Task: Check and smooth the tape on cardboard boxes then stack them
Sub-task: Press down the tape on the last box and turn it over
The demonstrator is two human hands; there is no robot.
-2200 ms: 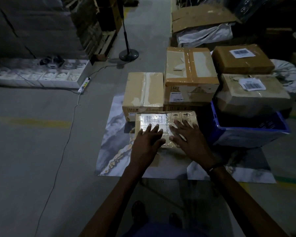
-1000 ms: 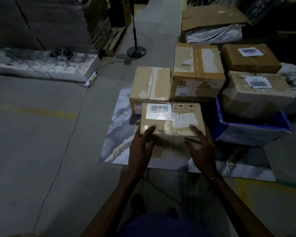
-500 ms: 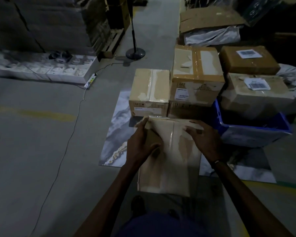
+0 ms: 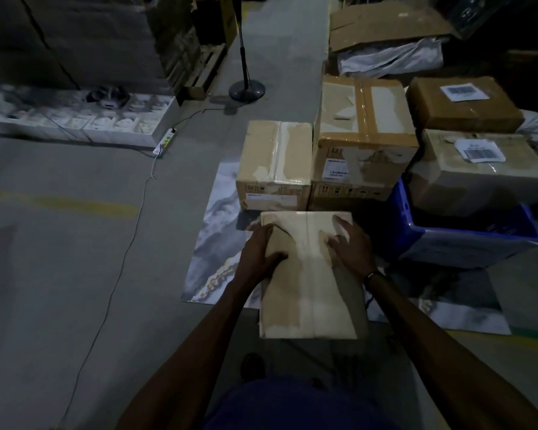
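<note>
Right, the flat cardboard box point(image 4: 311, 274) is up in front of me, its broad taped face turned toward me, far edge over the marbled floor mat point(image 4: 218, 243), near edge out over my feet. A strip of clear tape point(image 4: 308, 293) runs down the middle of it from far to near, with wrinkled patches beside it. My left hand point(image 4: 260, 252) grips the left edge near the far corner, thumb lying across the face and fingers wrapped out of sight behind. My right hand point(image 4: 350, 243) holds the right side, fingers bent and spread on the face up by the far right corner; a dark band sits on that wrist.

Just beyond the box, a small taped carton point(image 4: 275, 162) stands on the mat. Touching it on the right is a taller carton point(image 4: 364, 131) set on top of another box point(image 4: 348, 192). Further right, a blue crate point(image 4: 466, 246) carries a labelled carton point(image 4: 475, 172), and a darker brown labelled box point(image 4: 460, 103) sits behind that. At the far end an open carton with white plastic point(image 4: 389, 35) spilling out. Off to the left, a power strip point(image 4: 165, 141) lies on the concrete floor point(image 4: 59, 259) with its cable trailing toward me, a fan stand base point(image 4: 246, 87) beyond it, and a white tray of sockets point(image 4: 75, 119) at far left.
</note>
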